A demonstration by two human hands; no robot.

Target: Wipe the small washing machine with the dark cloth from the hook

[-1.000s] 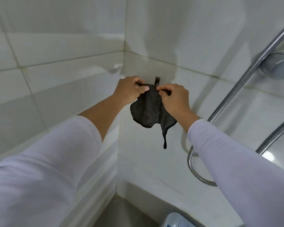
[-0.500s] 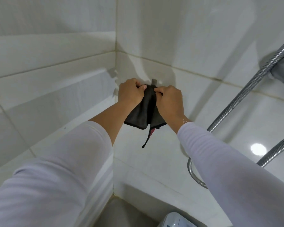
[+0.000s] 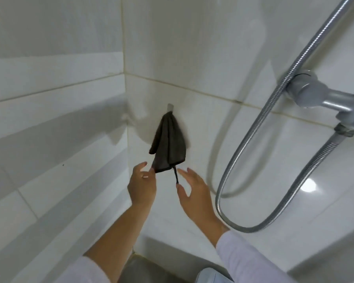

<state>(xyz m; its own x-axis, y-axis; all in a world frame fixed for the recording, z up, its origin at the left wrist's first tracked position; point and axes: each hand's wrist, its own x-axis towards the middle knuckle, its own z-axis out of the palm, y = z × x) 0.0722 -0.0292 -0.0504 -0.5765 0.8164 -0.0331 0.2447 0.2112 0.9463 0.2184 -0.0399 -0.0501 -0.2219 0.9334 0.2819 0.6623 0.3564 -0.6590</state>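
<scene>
The dark cloth (image 3: 168, 144) hangs by its top from a small metal hook (image 3: 170, 107) on the white tiled wall near the corner, a thin dark loop dangling below it. My left hand (image 3: 141, 185) is open just under the cloth's lower left corner, fingertips close to it. My right hand (image 3: 194, 192) is open below and to the right of the cloth, apart from it. A white rounded edge of the small washing machine (image 3: 209, 275) shows at the bottom of the frame.
A metal shower hose (image 3: 251, 160) loops down the wall at the right. A grey tap fitting (image 3: 319, 94) sticks out at the upper right. White tiled walls meet in a corner on the left.
Both hands held the cloth bunched at the hook; now they have let go and dropped below it. The cloth hangs loose from the hook.
</scene>
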